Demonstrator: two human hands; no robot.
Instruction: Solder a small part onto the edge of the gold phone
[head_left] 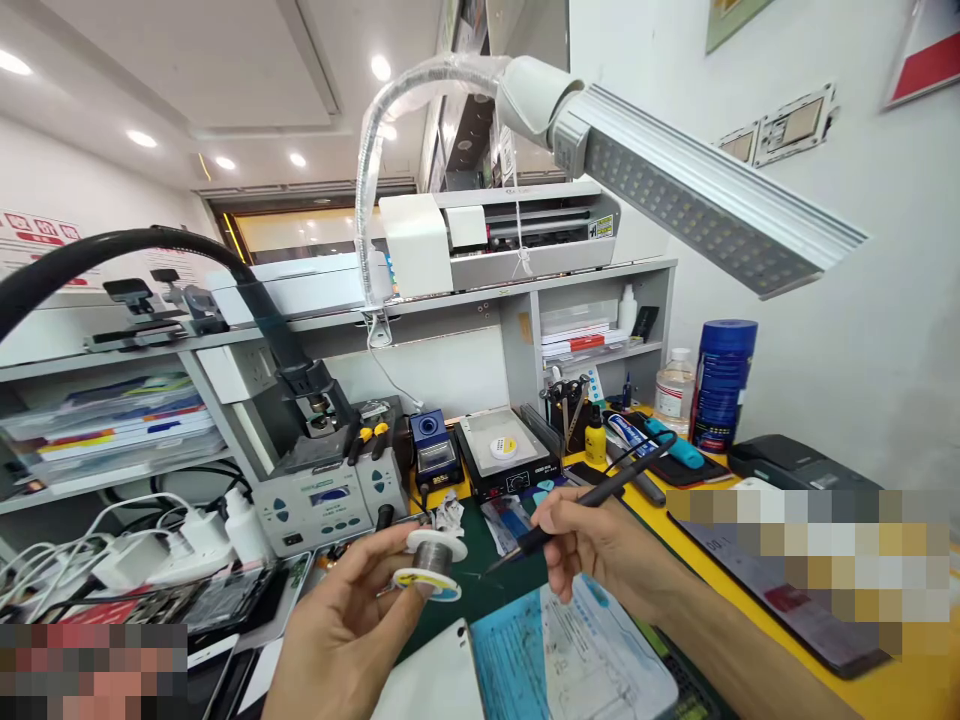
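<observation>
My left hand (pixel 367 610) pinches a small spool of solder wire (pixel 433 562) with white flanges and grey wire wound on it. Held like a pen in my right hand (pixel 592 545) is a black soldering iron (pixel 581 505), its tip pointing down and left toward the spool. A thin strand of wire seems to reach from the spool near the iron's tip; whether they touch I cannot tell. Below both hands lie a blue-and-white tray or case (pixel 600 650) and a white flat panel (pixel 439 675), over a green mat (pixel 465 595).
Behind the hands stand a grey rework station (pixel 322 500), a blue soldering station (pixel 436 450) and a hot plate (pixel 510 450). A lamp (pixel 697 190) hangs overhead. On the right are a yellow bottle (pixel 595 440), a blue canister (pixel 724 385) and a dark phone (pixel 780 590). Chargers and cables (pixel 150 550) crowd the left.
</observation>
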